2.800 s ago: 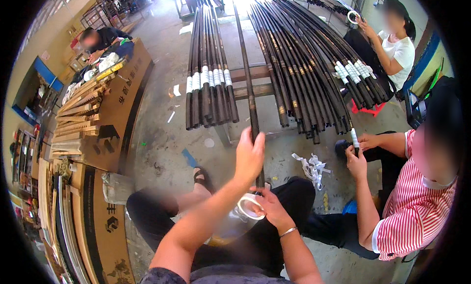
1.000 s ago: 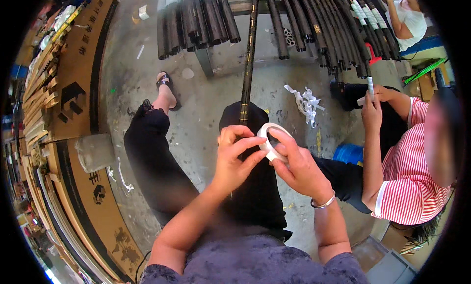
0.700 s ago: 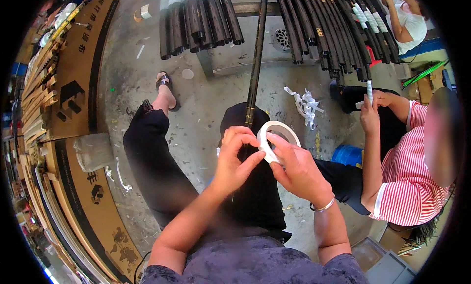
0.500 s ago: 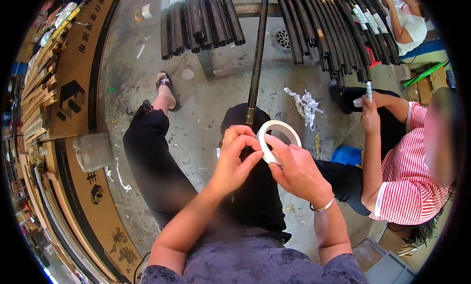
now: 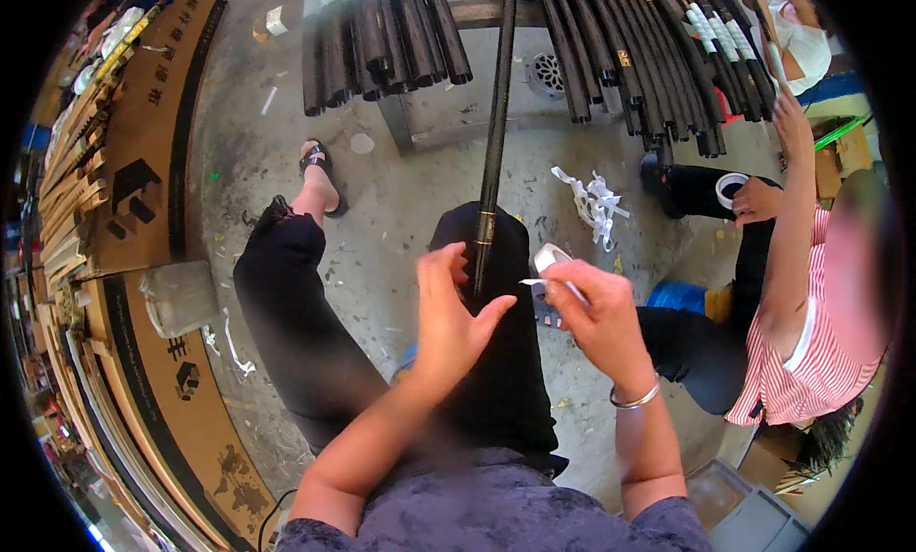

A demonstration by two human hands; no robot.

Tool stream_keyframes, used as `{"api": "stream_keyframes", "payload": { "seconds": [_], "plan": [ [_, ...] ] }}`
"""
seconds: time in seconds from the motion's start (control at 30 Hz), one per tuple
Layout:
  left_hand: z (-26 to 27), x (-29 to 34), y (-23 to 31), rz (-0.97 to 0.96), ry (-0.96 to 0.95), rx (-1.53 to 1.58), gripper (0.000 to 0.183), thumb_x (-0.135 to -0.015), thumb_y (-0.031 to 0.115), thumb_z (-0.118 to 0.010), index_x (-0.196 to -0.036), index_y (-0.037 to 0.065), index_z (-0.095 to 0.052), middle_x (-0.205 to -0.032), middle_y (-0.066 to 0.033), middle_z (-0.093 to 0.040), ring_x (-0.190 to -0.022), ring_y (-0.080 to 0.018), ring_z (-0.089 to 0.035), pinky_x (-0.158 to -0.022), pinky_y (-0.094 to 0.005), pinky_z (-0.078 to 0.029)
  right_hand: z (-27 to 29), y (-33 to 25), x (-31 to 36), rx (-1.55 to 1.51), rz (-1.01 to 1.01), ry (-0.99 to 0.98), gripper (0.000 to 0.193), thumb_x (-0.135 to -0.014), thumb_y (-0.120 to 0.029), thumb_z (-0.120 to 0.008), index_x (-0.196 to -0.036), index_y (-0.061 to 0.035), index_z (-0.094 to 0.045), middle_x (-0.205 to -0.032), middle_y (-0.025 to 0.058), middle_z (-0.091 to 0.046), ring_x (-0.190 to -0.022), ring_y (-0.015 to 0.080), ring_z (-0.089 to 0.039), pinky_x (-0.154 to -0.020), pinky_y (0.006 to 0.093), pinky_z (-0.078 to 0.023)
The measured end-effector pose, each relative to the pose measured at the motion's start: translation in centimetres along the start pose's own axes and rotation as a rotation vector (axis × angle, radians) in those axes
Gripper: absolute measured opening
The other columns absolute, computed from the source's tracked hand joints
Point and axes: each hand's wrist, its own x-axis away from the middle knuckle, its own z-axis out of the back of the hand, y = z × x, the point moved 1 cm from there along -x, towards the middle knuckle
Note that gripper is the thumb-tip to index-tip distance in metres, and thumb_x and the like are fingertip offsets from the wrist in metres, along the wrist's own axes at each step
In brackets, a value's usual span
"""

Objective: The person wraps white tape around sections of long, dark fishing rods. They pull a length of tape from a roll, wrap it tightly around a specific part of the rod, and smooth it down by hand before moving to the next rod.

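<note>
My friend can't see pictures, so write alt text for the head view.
A person's right hand holds a roll of white tape beside a dark pole that crosses over their knee; the open left hand is by the pole. More dark poles lie beyond, and a co-worker in stripes sits at right.

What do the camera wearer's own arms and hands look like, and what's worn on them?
Both the left hand and right hand are bare, without gloves. The forearms are uncovered below the short, mottled dark grey-purple fabric sleeves. A thin, rounded, shiny silver-coloured bracelet circles the right wrist; none shows on the left. No cables or markings are visible.
</note>
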Motion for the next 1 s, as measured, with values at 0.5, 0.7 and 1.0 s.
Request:
{"api": "stream_keyframes", "payload": {
  "seconds": [0.5, 0.7, 1.0],
  "plan": [
    [3.5, 1.9, 0.7, 0.058, -0.092, -0.045, 0.063, -0.076, -0.005, -0.069, -0.135, -0.002, -0.046, -0.11, -0.0119, -0.056, -0.087, -0.0166, -0.062, -0.069, -0.0278, -0.053, -2.9, -1.2, -4.4, -0.591, -0.318, -0.519, 0.014, -0.095, -0.015, -0.06, -0.094, -0.0012, -0.063, -0.069, 0.0014, -0.061, -0.052, 0.0043, -0.05, -0.048, 0.0193, -0.038],
    [3.4, 2.1, 0.7, -0.142, -0.035, -0.359, 0.057, -0.077, 0.004, -0.075, -0.128, 0.004, -0.05, -0.107, -0.0154, -0.061, -0.078, -0.0296, -0.065, -0.06, -0.0356, -0.054, -4.5, 0.0, -5.2, -0.621, -0.365, -0.591, 0.019, -0.094, -0.02, -0.062, -0.093, -0.001, -0.063, -0.066, -0.0008, -0.057, -0.055, 0.0046, -0.049, -0.049, 0.0214, -0.037],
    [3.4, 2.3, 1.2, -0.196, -0.101, -0.557, 0.047, -0.078, 0.003, -0.072, -0.123, 0.008, -0.057, -0.107, -0.0137, -0.061, -0.076, -0.0289, -0.066, -0.055, -0.0362, -0.054, -4.9, 0.3, -5.5, -0.646, -0.352, -0.578, 0.024, -0.092, -0.022, -0.067, -0.087, 0.001, -0.064, -0.07, -0.0009, -0.058, -0.062, 0.0062, -0.053, -0.053, 0.0231, -0.042]
  ]
}}
